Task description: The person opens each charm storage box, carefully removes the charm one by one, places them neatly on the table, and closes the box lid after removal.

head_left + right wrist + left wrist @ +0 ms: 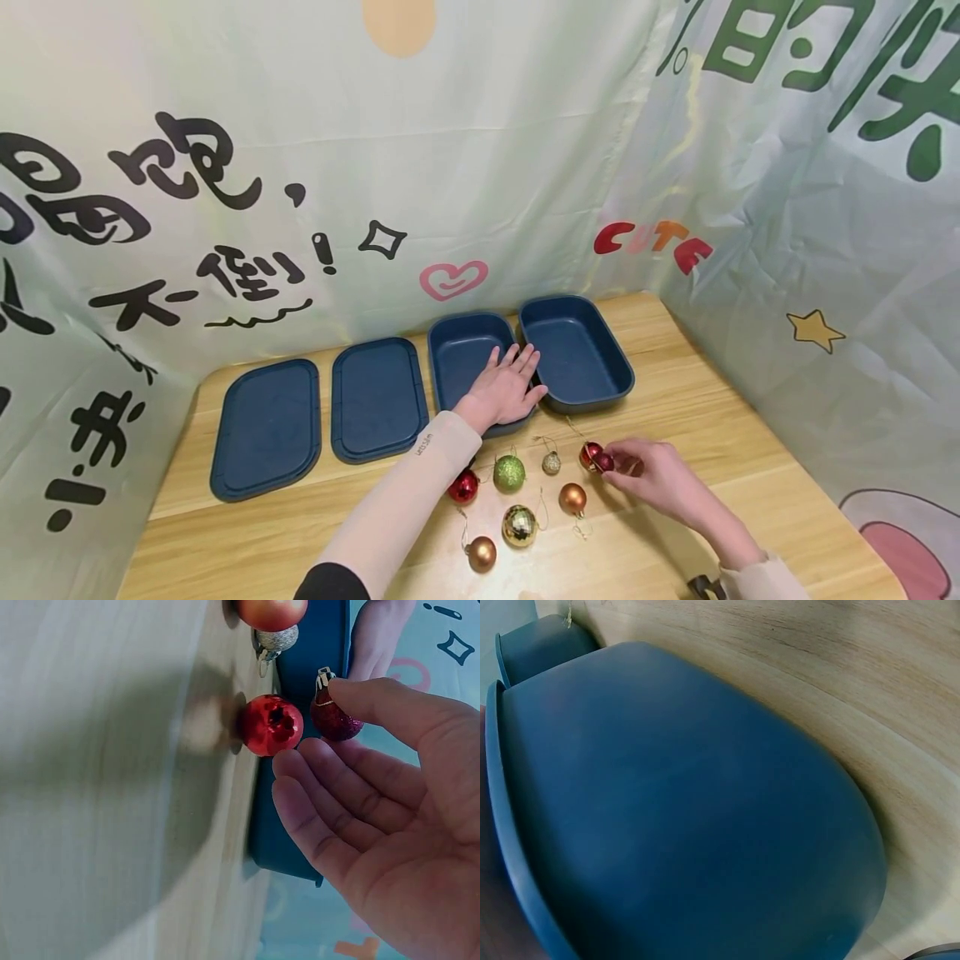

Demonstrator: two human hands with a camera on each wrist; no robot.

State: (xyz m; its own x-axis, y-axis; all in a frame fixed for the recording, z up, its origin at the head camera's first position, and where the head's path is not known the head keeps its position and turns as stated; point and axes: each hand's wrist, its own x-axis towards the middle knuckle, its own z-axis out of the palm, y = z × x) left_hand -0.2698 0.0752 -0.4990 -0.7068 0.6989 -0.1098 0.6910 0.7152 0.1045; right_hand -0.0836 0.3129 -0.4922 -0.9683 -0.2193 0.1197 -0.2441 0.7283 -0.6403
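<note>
My right hand [660, 479] pinches a small dark red glittery Christmas bauble [336, 718] between thumb and fingers. Right beside it, a shiny red bauble [270, 726] rests on the table. Fingers spread and straight, my left hand [504, 390] lies over the right side of a deep blue box [459, 354], hiding part of its rim. To the right stands a second blue box [577, 354] with a bare floor. The left wrist view is mostly filled by a blue box's outer wall [690, 795].
Two flat blue lids [266, 429] lie left of the boxes. On the wooden table in front are a green bauble [509, 473], a small silvery one [551, 463], a gold mirrored one [519, 526], two copper ones [572, 498] and another red one [463, 487]. A printed cloth [480, 167] hangs behind.
</note>
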